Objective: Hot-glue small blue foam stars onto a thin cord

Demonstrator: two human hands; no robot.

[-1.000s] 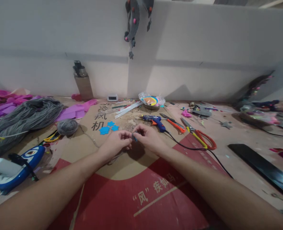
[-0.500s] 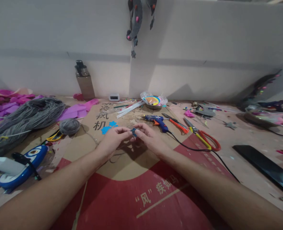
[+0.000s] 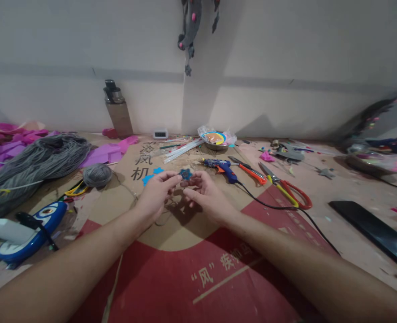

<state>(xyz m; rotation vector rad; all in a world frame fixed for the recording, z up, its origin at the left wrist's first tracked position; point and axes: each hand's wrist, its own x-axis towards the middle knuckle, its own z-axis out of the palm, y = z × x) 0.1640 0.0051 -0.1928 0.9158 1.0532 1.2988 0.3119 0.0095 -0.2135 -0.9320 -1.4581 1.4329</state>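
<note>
My left hand [image 3: 156, 190] pinches a small blue star [image 3: 185, 174] between thumb and fingers. Dark grey yarn seems to cover the middle of the star. On its other side, my right hand [image 3: 207, 195] has its fingertips at the star's edge, the thumb held apart below. A thin strand of grey yarn [image 3: 126, 189] runs from a grey yarn ball [image 3: 97, 175] toward my hands, partly hidden by the left one. More blue cut-out shapes [image 3: 157, 170] lie on the cardboard just behind my left hand.
A blue glue gun [image 3: 220, 168] with a black cord, an orange utility knife [image 3: 252, 173] and red-and-yellow scissors [image 3: 286, 188] lie right of my hands. A black phone [image 3: 369, 231] is farther right. At left are a grey yarn skein [image 3: 50, 157] and a blue-and-white tool [image 3: 33, 235].
The star has been raised slightly and its face turned toward me. My right thumb has come away from it, while the left hand keeps its pinch.
</note>
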